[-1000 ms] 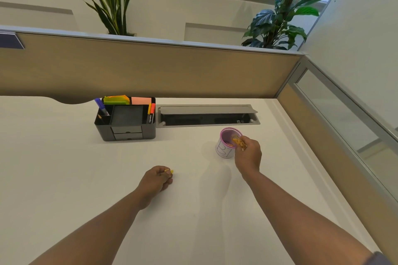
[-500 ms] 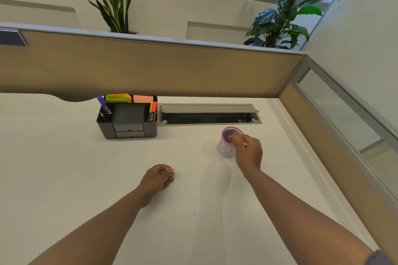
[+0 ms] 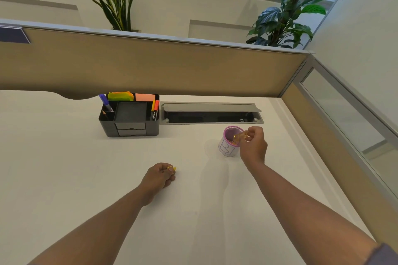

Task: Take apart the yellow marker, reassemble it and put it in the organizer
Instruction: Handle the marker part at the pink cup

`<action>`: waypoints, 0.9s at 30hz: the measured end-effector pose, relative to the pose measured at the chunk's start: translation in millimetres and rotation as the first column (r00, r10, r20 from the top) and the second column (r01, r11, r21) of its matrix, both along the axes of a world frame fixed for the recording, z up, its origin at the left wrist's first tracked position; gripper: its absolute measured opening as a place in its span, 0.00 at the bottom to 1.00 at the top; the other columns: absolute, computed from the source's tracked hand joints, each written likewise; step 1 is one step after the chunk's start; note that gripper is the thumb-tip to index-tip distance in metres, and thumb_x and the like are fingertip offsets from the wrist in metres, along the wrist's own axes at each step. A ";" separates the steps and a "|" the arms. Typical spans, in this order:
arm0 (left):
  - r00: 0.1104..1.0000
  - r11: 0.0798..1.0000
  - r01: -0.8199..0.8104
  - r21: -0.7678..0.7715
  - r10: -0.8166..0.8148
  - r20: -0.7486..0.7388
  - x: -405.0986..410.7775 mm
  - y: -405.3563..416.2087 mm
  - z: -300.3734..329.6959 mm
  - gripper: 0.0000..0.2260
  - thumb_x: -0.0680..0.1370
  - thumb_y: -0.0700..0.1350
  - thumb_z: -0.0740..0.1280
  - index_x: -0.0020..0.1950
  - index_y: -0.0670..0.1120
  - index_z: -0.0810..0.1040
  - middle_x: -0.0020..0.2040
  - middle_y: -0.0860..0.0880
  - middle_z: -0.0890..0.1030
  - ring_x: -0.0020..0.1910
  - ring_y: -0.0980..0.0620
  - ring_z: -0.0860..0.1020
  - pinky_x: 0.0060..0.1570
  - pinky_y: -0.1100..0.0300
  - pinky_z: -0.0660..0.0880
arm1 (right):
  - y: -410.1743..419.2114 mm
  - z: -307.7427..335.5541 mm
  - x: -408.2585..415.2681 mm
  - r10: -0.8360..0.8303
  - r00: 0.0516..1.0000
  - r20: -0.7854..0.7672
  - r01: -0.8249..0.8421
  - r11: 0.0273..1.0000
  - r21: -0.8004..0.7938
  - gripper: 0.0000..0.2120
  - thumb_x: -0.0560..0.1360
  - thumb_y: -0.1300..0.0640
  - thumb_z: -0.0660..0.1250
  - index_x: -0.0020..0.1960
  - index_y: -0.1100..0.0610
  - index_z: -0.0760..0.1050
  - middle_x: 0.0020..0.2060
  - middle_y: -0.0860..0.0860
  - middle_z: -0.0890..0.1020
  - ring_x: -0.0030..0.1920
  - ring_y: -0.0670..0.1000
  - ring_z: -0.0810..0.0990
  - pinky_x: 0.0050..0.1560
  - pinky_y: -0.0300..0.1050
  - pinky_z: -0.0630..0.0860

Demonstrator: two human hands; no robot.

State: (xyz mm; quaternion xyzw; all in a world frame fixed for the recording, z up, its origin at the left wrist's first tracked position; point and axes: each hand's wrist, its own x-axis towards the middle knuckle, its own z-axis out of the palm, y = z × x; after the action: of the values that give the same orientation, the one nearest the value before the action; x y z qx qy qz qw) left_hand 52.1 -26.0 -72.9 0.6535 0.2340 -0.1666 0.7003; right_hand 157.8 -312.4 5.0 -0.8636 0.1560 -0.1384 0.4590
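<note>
Yellow marker [image 3: 240, 136] pinched in our right hand [image 3: 253, 146] over the pink-rimmed cup [image 3: 229, 142]; left hand [image 3: 159, 176] clamps a small yellow piece [image 3: 173, 168]. We might drop either part.

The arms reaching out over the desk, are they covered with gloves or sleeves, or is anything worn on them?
Both are bare from forearm to fingertips: no gloves, watch, rings or bands show on the left hand or the right hand. The only clothing in view is the edge of a dark grey-blue sleeve at the top of the right arm, in the bottom right corner. The left arm shows no sleeve before it leaves the picture.
</note>
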 end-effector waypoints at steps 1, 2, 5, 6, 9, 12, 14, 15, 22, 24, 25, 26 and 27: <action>1.000 1.000 0.000 -0.001 0.000 0.001 -0.1 0.3 -0.3 0.09 0.82 0.42 0.66 0.58 0.39 0.79 0.48 0.42 0.84 0.47 0.49 0.81 0.52 0.56 0.78 | 0.2 1.9 1.5 0.005 1.000 0.016 -0.005 1.000 0.005 0.11 0.77 0.61 0.70 0.55 0.50 0.72 0.48 0.51 0.81 0.49 0.55 0.81 0.41 0.42 0.77; 1.000 1.000 -0.001 -0.004 0.001 0.002 0.0 0.4 -0.5 0.09 0.82 0.42 0.66 0.58 0.39 0.79 0.47 0.42 0.84 0.47 0.49 0.81 0.52 0.56 0.78 | 0.1 3.4 2.9 0.017 0.999 0.034 -0.017 1.000 0.000 0.10 0.77 0.60 0.70 0.53 0.49 0.72 0.48 0.51 0.81 0.49 0.55 0.81 0.39 0.39 0.75; 1.000 1.000 -0.005 -0.006 0.005 0.001 0.1 0.5 -0.7 0.09 0.82 0.42 0.66 0.58 0.39 0.79 0.47 0.42 0.84 0.46 0.49 0.81 0.51 0.56 0.78 | 0.7 5.9 6.5 0.068 0.996 0.064 -0.064 0.996 -0.059 0.11 0.77 0.59 0.70 0.56 0.48 0.74 0.51 0.50 0.82 0.51 0.53 0.81 0.36 0.34 0.73; 1.000 1.000 -0.006 -0.007 0.006 0.000 0.0 0.1 -0.7 0.09 0.82 0.42 0.66 0.58 0.39 0.79 0.47 0.42 0.84 0.46 0.49 0.81 0.51 0.56 0.78 | 0.2 5.8 7.6 0.080 0.995 0.065 -0.075 0.994 -0.075 0.13 0.78 0.59 0.70 0.60 0.49 0.75 0.53 0.49 0.81 0.52 0.52 0.80 0.36 0.34 0.73; 1.000 1.000 -0.008 -0.011 0.008 0.001 0.3 0.1 -0.4 0.09 0.82 0.42 0.66 0.58 0.39 0.79 0.48 0.43 0.84 0.46 0.50 0.82 0.49 0.58 0.78 | 0.7 5.3 10.2 0.102 0.993 0.056 -0.097 0.992 -0.081 0.19 0.79 0.59 0.68 0.67 0.47 0.72 0.55 0.48 0.79 0.54 0.51 0.78 0.38 0.36 0.76; 1.000 1.000 -0.010 -0.009 0.010 0.004 0.1 0.0 -0.9 0.09 0.82 0.43 0.66 0.58 0.39 0.79 0.47 0.43 0.84 0.46 0.50 0.82 0.49 0.59 0.79 | -0.3 1.4 11.6 0.117 0.992 0.054 -0.108 0.981 -0.159 0.13 0.79 0.60 0.68 0.62 0.50 0.77 0.55 0.52 0.83 0.54 0.55 0.81 0.42 0.42 0.79; 1.000 1.000 -0.012 -0.006 0.012 0.005 -0.6 0.0 -1.6 0.09 0.82 0.43 0.66 0.58 0.39 0.79 0.47 0.43 0.84 0.46 0.49 0.81 0.49 0.58 0.78 | -0.6 -0.6 11.9 0.112 0.993 0.048 -0.103 0.982 -0.160 0.12 0.79 0.59 0.68 0.61 0.51 0.77 0.54 0.53 0.84 0.54 0.56 0.82 0.43 0.44 0.80; 1.000 1.000 -0.013 -0.007 0.013 0.008 -0.8 0.0 -1.8 0.09 0.82 0.42 0.66 0.58 0.39 0.79 0.47 0.43 0.84 0.46 0.49 0.81 0.50 0.57 0.78 | -0.2 -0.6 11.7 0.102 0.994 0.044 -0.095 0.985 -0.146 0.14 0.79 0.59 0.68 0.63 0.50 0.76 0.54 0.52 0.83 0.53 0.54 0.81 0.43 0.44 0.80; 1.000 1.000 -0.018 -0.005 0.018 0.010 0.0 -0.5 -2.1 0.08 0.82 0.42 0.66 0.57 0.39 0.80 0.46 0.43 0.84 0.46 0.49 0.81 0.52 0.56 0.78 | 0.6 -2.1 11.6 0.086 0.995 0.052 -0.078 0.987 -0.140 0.18 0.79 0.61 0.68 0.67 0.50 0.73 0.59 0.53 0.81 0.58 0.55 0.80 0.44 0.42 0.79; 1.000 1.000 -0.017 -0.005 0.018 0.008 0.1 -0.5 -2.5 0.08 0.82 0.42 0.66 0.57 0.39 0.80 0.46 0.42 0.84 0.46 0.49 0.81 0.53 0.55 0.78 | 0.9 -2.7 10.9 0.072 0.996 0.047 -0.066 0.990 -0.121 0.20 0.80 0.61 0.67 0.70 0.49 0.72 0.61 0.53 0.81 0.59 0.55 0.79 0.46 0.43 0.80; 1.000 1.000 -0.018 -0.006 0.018 0.008 0.2 -0.4 -2.5 0.08 0.82 0.42 0.66 0.57 0.39 0.80 0.47 0.42 0.84 0.46 0.48 0.81 0.53 0.55 0.78 | 1.0 -3.0 10.6 0.068 0.997 0.045 -0.062 0.991 -0.122 0.20 0.80 0.61 0.67 0.71 0.50 0.72 0.63 0.53 0.81 0.60 0.56 0.79 0.47 0.44 0.80; 1.000 1.000 -0.019 -0.006 0.019 0.008 0.1 -0.3 -2.3 0.08 0.82 0.42 0.66 0.57 0.39 0.80 0.46 0.42 0.84 0.46 0.48 0.81 0.54 0.54 0.78 | 1.1 -3.0 10.2 0.068 0.997 0.047 -0.062 0.991 -0.119 0.20 0.80 0.61 0.66 0.71 0.50 0.72 0.64 0.54 0.80 0.61 0.56 0.79 0.49 0.45 0.80; 1.000 1.000 -0.018 -0.003 0.018 0.009 -0.4 -0.3 -2.5 0.08 0.81 0.42 0.67 0.57 0.40 0.80 0.46 0.43 0.84 0.46 0.48 0.81 0.53 0.54 0.78 | 1.1 -2.9 9.2 0.066 0.996 0.053 -0.060 0.992 -0.108 0.21 0.80 0.61 0.66 0.72 0.50 0.71 0.65 0.53 0.80 0.62 0.56 0.79 0.51 0.48 0.81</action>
State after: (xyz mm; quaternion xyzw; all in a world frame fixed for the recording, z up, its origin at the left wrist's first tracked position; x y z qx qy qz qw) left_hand 51.8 -26.3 -75.4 0.6513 0.2362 -0.1576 0.7037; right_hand 167.0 -311.3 2.1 -0.8871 0.1082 -0.1564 0.4206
